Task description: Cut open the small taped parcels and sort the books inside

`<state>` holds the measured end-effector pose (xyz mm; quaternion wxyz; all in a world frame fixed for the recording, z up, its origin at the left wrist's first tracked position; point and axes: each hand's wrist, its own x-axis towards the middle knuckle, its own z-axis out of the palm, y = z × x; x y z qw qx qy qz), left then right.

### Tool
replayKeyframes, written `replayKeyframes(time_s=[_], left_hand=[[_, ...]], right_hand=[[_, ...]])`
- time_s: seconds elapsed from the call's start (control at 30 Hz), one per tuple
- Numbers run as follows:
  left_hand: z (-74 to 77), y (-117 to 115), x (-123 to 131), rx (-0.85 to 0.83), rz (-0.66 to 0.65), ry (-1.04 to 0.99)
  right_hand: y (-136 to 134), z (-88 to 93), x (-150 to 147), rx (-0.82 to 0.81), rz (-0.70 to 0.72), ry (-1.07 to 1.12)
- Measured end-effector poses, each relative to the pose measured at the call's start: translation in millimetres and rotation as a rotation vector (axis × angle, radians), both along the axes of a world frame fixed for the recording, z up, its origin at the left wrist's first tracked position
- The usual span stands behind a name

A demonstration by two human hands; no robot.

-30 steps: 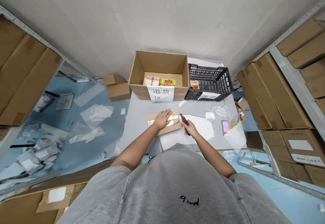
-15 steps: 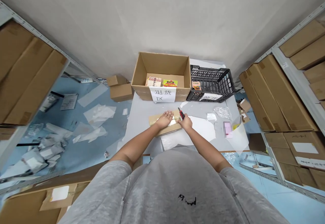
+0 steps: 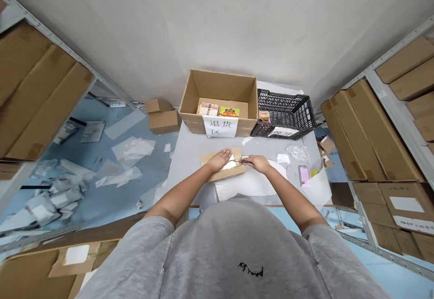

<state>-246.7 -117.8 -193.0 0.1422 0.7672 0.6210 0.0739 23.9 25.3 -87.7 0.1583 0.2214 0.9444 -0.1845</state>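
Observation:
A small flat cardboard box (image 3: pixel 238 169) with a white label lies on the table in front of me. My left hand (image 3: pixel 219 160) rests flat across its left part, fingers stretched out. On the right, my right hand (image 3: pixel 259 163) is closed around a red and black utility knife (image 3: pixel 244 161). The knife points left, with its tip at the box's right part near the label. White paper sheeting (image 3: pixel 249 184) lies beneath and beside the box.
Behind the parcel stand an open carton (image 3: pixel 217 82) with several packs inside and a black plastic crate (image 3: pixel 288 98). Bubble wrap (image 3: pixel 298 154) and a pink item (image 3: pixel 304 175) lie at the table's right. Shelves of cartons (image 3: pixel 376 132) flank both sides; discarded packaging (image 3: pixel 130 150) litters the left floor.
My right hand has shifted right and turned the utility knife from pointing upward to lying nearly level over the box. My left hand stays on the box.

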Motion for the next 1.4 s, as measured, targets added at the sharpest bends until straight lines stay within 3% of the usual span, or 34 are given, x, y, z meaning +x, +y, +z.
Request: replayKeyframes(time_s=[0.17,0.4,0.67,0.77,0.87,0.97,1.03,1.23,1.4], left_hand=[[3.7,-1.8,7.5,0.008,0.058,-0.017],[14.3,0.1,17.8,-0.035,0.125,-0.067],[24.0,-7.5,17.6,-0.019,0.167,-0.077],[28.8,-9.9,22.8,0.015,0.222,-0.087],[35.9,-13.9,36.6,0.072,0.310,-0.107],[43.2,-18.1,57.5,0.084,0.369,-0.122],[46.3,-18.9,72.1,0.067,0.391,-0.126],[44.8,-11.2,99.3,0.036,0.446,-0.117],[38.9,-9.3,102.7,0.013,0.526,-0.098]], right_hand=[[-0.6,1.6,-10.5,0.031,-0.061,-0.045],[-0.9,4.3,12.1,0.020,-0.267,-0.083],[3.6,6.1,32.4,0.024,-0.337,-0.059],[5.5,3.4,57.3,-0.011,-0.502,0.043],[1.3,-5.8,64.7,-0.213,-0.763,0.209],[-10.7,-18.6,43.9,-0.487,-0.924,0.321],[-19.2,-25.2,23.0,-0.567,-0.908,0.358],[-23.2,-30.5,-26.6,-0.378,-0.768,0.326],[-12.3,-39.0,-58.3,-0.222,-0.808,0.201]])
